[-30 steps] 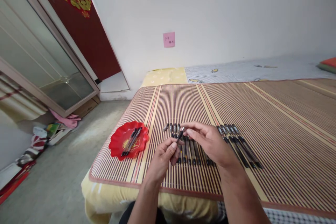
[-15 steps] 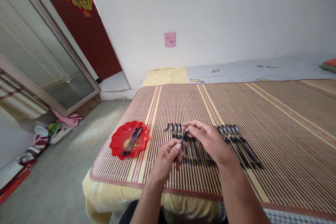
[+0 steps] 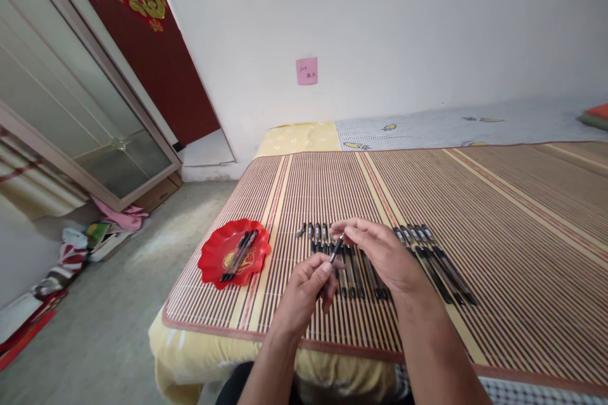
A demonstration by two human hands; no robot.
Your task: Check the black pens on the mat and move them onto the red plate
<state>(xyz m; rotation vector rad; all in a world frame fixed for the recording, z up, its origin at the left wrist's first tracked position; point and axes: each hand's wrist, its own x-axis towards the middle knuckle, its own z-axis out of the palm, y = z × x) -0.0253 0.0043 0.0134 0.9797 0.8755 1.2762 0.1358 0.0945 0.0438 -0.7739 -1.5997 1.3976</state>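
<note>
My left hand (image 3: 304, 294) is closed around the lower end of a black pen (image 3: 336, 250), which points up and to the right. My right hand (image 3: 380, 253) pinches the pen's upper tip with thumb and fingers. Both hands hover over a row of several black pens (image 3: 351, 266) lying side by side on the striped bamboo mat (image 3: 498, 215). More pens of the row (image 3: 437, 259) show to the right of my right wrist. A red plate (image 3: 234, 252) to the left holds a few black pens.
The mat covers a bed with a yellow sheet (image 3: 299, 137) and a checked cover at the far side. A glass-fronted cabinet (image 3: 71, 107) and a pile of cloth and papers (image 3: 80, 243) stand on the floor at left. A pink note (image 3: 306, 70) hangs on the wall.
Both hands with the pen have shifted slightly right and toward me. The plate and the row of pens lie as before.
</note>
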